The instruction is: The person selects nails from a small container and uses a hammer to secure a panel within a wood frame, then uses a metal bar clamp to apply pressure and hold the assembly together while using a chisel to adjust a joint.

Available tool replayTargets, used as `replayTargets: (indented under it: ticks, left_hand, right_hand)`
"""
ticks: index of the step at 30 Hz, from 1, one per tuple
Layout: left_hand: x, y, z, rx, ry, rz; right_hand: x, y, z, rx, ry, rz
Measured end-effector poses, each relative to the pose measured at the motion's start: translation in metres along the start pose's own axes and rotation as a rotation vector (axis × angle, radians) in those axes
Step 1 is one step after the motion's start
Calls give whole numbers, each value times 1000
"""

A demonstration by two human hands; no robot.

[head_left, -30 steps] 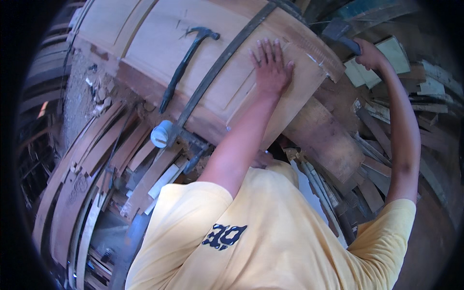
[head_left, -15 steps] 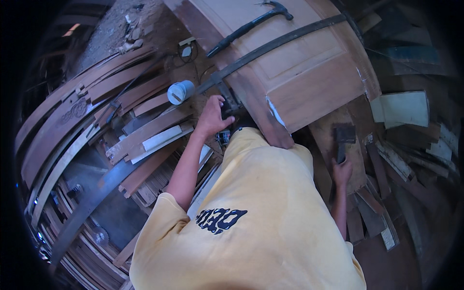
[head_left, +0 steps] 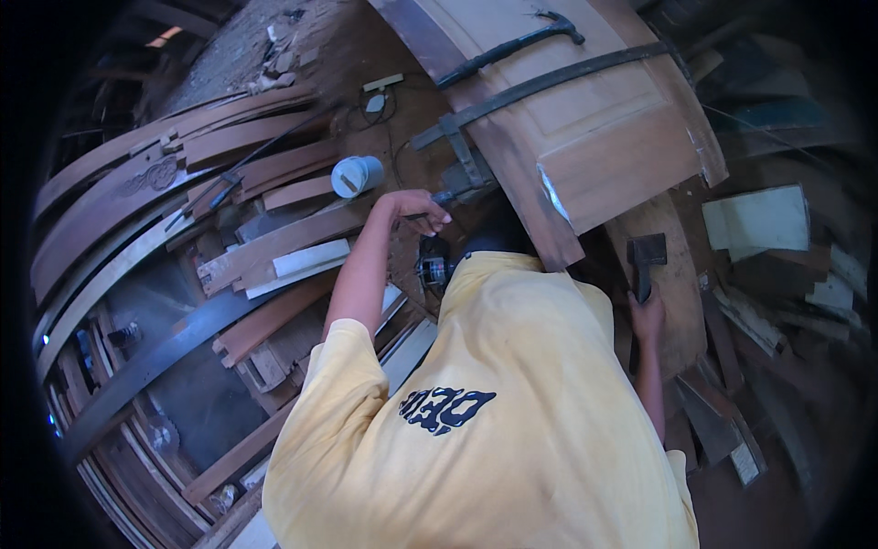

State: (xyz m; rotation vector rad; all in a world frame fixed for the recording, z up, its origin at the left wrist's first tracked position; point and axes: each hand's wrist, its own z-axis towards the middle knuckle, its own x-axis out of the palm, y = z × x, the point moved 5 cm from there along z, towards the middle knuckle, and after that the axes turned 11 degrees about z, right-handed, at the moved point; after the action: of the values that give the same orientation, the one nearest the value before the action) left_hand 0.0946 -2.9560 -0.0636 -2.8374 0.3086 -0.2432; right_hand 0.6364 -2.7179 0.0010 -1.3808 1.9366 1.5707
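Note:
A panelled wooden door [head_left: 599, 133] lies ahead of me, with a long dark bar clamp [head_left: 558, 82] across it. My left hand [head_left: 418, 209] is at the clamp's screw end, left of the door, its fingers curled round the handle. Down on the right, my right hand [head_left: 647, 314] is closed on the handle of a mallet [head_left: 647, 252] with a dark, blocky head, held apart from the door. On the door's face rests a claw hammer [head_left: 508, 48]. A whitish strip [head_left: 552, 192] shows along a joint near the door's close end.
A white bucket [head_left: 357, 175] stands left of the clamp. Stacked boards [head_left: 274, 242] fill the left side. Offcuts and a pale panel [head_left: 757, 220] lie at the right. A cord with a power strip [head_left: 382, 82] is on the ground farther off.
My left hand has gone from spread fingers beside the clamp to curled round its handle. The view has shifted, so the door sits farther right. The mallet stays in my right hand.

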Motion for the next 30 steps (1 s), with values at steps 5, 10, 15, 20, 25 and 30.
replayTargets:
  ticks: [5, 10, 15, 20, 25, 30]
  left_hand:
    - [9, -21, -15, 132, -663, 559]
    - [52, -11, -45, 51, -1517, 602]
    - [56, -40, -68, 185, -1312, 479]
    - [33, -20, -70, 376, -1087, 433]
    - [-16, -15, -79, 578, -1217, 43]
    - [-95, -59, -80, 480, -1001, 274]
  right_hand:
    - [4, 0, 3, 63, -2, 30]
    - [26, 17, -2, 116, 44, 71]
    - [29, -15, -11, 120, -29, 113]
    - [31, 6, -15, -11, -217, 47]
    - [36, 2, -24, 124, -260, 122]
    - [35, 43, -48, 179, -596, -121]
